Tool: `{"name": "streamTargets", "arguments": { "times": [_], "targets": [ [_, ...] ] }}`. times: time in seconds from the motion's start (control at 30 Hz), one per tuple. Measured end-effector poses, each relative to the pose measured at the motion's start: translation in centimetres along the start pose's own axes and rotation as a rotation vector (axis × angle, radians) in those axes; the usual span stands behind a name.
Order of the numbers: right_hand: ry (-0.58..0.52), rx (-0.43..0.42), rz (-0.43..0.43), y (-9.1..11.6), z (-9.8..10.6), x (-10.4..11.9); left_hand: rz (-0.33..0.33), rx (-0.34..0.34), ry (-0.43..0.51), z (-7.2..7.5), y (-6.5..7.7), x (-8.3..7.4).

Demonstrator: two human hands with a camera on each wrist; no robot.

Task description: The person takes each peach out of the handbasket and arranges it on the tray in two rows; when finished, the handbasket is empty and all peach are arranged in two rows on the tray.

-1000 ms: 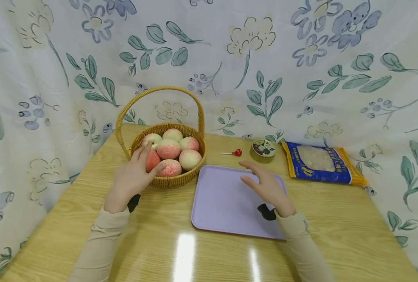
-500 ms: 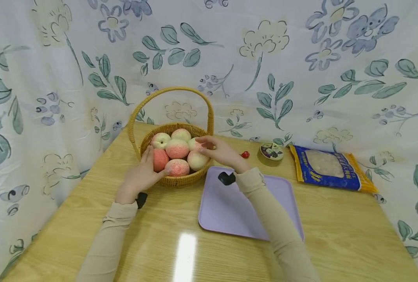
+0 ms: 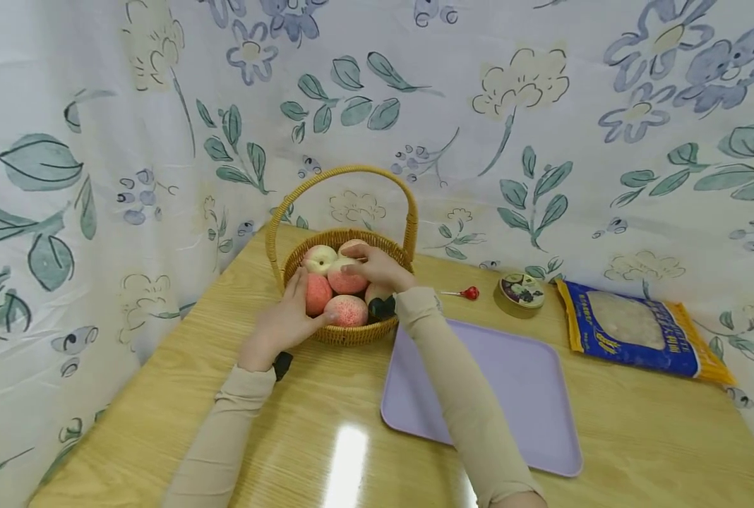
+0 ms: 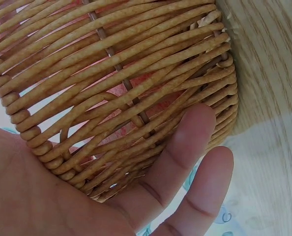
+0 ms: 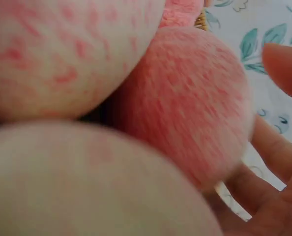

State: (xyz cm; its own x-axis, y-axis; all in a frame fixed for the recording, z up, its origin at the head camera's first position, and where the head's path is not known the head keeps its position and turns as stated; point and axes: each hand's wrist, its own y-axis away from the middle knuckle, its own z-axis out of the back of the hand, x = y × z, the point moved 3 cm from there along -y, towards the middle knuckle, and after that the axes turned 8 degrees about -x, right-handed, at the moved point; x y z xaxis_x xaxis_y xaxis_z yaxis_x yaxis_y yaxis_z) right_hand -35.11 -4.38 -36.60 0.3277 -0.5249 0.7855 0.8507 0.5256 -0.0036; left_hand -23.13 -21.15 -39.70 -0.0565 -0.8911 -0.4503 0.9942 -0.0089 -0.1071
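My left hand (image 3: 279, 326) lies flat against the near left side of the basket (image 3: 351, 333), fingers straight and spread along the weave; the left wrist view shows those fingers (image 4: 185, 147) pressed on the wicker (image 4: 111, 73), steadying it and gripping nothing. The basket stands at the far left of the wooden table (image 3: 161, 395), its hoop handle upright, with pink-and-cream peaches heaped inside. My right hand (image 3: 377, 268) reaches in over the rim from the right, fingers curved over the top of one peach (image 3: 346, 279) in the middle of the pile; the right wrist view shows fruit (image 5: 185, 103) filling the frame and a fingertip (image 5: 286, 61) just beside it. Whether the hand has closed fully round it I cannot tell.

The peach looks round, smooth and light for its size, probably firm but easily bruised or dented, and likely to roll among its neighbours. I judge the safest hold to be a cupped grip over the crown, with fingers spread down its sides rather than a fingertip pinch.

Right of the basket lies a lilac tray (image 3: 529, 402), partly under my right sleeve (image 3: 453, 381). Beyond it sit a red lollipop (image 3: 469, 292), a small round tin (image 3: 522, 291) and, farthest right, a blue-and-yellow packet (image 3: 637, 328).
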Motion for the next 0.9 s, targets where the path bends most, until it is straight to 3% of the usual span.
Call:
{"name": "streamTargets", "arguments": {
  "times": [0.17,0.3,0.43,0.53,0.7,0.9],
  "targets": [
    [-0.013,0.1,-0.058,0.1,-0.1,-1.5,-0.022,-0.014,0.021,-0.7,0.4,-0.8],
    [-0.077,0.189,-0.044,0.0,-0.7,-1.1,-0.014,-0.031,0.023,-0.5,0.5,-0.5],
    [-0.065,0.174,0.013,-0.7,-1.3,-0.4,-0.004,-0.033,0.025,-0.1,0.2,-0.1],
    [-0.125,0.114,0.019,-0.6,-0.9,-0.5,-0.004,-0.023,0.029,-0.1,0.1,-0.2],
    [-0.354,0.042,-0.006,0.2,0.7,-0.7,-0.005,-0.02,0.038,-0.1,0.0,-0.1],
    [-0.672,0.085,-0.042,2.3,2.9,-1.3,-0.034,-0.033,0.062,0.0,0.0,0.0]
  ]
}}
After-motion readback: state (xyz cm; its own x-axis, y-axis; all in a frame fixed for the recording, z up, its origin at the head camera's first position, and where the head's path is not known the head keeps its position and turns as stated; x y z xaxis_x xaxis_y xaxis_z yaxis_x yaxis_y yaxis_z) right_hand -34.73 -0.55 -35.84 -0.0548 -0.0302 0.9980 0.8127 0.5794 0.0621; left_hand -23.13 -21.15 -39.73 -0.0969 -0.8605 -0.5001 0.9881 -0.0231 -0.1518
